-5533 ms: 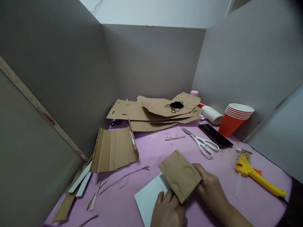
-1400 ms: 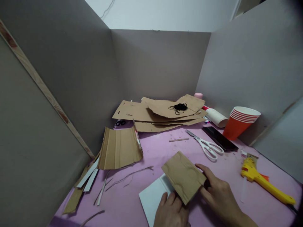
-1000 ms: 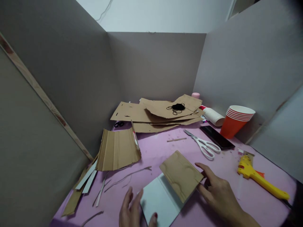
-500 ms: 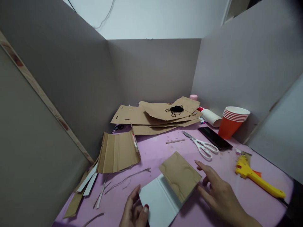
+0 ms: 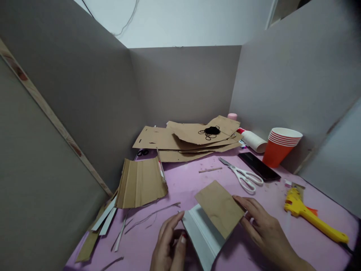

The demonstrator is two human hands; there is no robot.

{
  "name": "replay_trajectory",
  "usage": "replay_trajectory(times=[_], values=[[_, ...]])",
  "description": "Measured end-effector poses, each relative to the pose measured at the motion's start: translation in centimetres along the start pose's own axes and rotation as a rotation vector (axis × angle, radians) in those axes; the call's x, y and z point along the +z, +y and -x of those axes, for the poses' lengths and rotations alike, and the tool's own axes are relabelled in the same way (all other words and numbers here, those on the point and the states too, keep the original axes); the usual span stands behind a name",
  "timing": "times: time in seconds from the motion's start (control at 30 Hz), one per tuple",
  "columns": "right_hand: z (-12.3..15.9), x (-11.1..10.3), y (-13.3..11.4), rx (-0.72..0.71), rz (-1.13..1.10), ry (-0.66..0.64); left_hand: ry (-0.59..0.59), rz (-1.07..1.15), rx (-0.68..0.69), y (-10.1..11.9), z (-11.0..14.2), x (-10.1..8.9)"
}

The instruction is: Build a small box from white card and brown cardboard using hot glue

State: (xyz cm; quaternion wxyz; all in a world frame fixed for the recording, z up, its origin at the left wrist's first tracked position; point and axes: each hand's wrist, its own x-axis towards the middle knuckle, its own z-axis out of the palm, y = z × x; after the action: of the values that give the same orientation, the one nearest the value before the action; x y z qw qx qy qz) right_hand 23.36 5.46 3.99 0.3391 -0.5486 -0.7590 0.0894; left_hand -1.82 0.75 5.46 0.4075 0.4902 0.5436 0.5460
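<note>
Folded card (image 5: 217, 212) is half open over the pink surface (image 5: 183, 178). The left hand (image 5: 169, 242) grips its white edge; the right hand (image 5: 263, 224) pinches its brown side. Bending it seems the step; next probably needs soft, even pushing.

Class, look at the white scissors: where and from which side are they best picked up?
Probably take the scissors by their looped handles, coming from the near right, where the right hand is: they lie flat, loops on the near side, blades aimed away to the left.
</note>
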Motion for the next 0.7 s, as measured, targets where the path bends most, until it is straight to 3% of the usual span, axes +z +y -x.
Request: replay_trajectory(times=[0.17, 0.5, 0.7], values=[[-0.2, -0.1, -0.1, 0.047, -0.027, 0.030, -0.018, -0.030, 0.160, 0.9, -0.5, 0.8], [-0.4, -0.5, 1.7, 0.170, -0.046, 0.010, -0.004, -0.161, 0.131, 0.4, -1.3, 1.5], [-0.6, -0.6, 1.7, 0.240, -0.099, -0.014, -0.087, -0.141, 0.061, -0.2, -1.6, 1.5]])
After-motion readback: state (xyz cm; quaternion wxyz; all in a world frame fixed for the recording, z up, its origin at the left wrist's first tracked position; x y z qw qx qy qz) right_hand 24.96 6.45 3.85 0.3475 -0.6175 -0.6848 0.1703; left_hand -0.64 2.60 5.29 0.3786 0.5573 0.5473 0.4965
